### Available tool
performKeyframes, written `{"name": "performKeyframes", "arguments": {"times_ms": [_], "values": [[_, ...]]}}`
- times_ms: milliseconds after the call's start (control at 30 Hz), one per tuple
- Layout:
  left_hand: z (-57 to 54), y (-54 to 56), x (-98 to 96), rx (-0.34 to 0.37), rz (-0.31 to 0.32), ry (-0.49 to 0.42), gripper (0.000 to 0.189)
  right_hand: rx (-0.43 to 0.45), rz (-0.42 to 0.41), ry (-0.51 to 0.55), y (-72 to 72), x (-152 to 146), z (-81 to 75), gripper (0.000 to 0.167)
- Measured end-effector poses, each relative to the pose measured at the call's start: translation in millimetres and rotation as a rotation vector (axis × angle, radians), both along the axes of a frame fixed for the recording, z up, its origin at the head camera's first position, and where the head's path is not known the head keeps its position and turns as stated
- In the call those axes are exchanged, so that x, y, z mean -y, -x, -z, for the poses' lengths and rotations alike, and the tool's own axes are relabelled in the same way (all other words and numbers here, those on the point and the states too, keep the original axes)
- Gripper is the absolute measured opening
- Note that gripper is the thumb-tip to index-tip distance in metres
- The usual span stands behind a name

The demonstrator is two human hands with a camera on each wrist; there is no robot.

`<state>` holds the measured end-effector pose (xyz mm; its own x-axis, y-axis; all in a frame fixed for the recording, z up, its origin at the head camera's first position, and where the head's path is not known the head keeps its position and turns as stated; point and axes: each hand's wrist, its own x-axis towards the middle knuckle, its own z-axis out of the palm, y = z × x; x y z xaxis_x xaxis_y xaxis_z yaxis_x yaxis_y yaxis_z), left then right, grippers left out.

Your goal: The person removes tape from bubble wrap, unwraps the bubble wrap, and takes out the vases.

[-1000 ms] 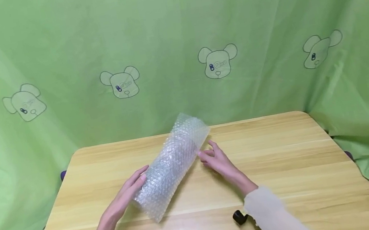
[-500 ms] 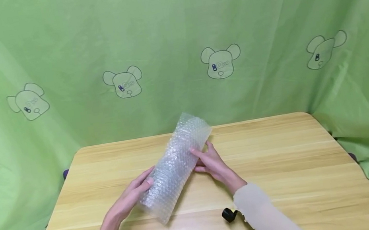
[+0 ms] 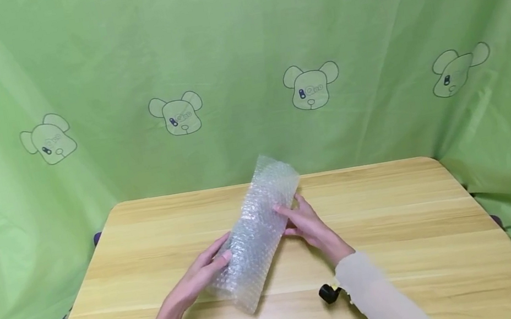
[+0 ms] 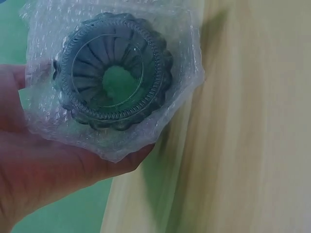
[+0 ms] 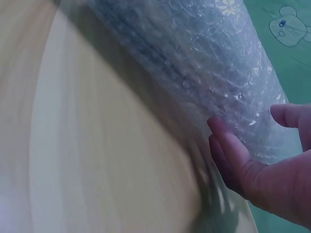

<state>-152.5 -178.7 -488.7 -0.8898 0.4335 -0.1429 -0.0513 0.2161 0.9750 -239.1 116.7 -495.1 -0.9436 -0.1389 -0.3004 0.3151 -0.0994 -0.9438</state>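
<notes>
Slanting between two hands, the bubble-wrapped bundle (image 3: pixel 256 237) hung above the wooden table (image 3: pixel 395 215)! The left hand (image 3: pixel 199 277) gripped the nearer end; the right hand (image 3: pixel 310 227) pinched it farther up, thumb over, fingers beneath. Soft and slick outside, probably stiff and breakable inside, it seemed safest held round its filled middle. Only the left wrist view revealed the scalloped, glass-like vessel (image 4: pixel 114 70) end-on!

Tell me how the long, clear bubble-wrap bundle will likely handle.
The bubble-wrap bundle is probably fragile and stiff inside: a dark, ribbed, round, glass-like vessel shows at one end. Its flat, see-through far end looks likely to bend easily. Its rounded body might roll if set down.
</notes>
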Motion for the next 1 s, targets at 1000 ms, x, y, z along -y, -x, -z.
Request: {"name": "performKeyframes", "arguments": {"times_ms": [1000], "values": [[3.5,-34.2,-116.2,0.007,-0.042,-0.086,0.080,-0.011,-0.342,-0.105,32.5,-78.9,-12.5,0.085]]}}
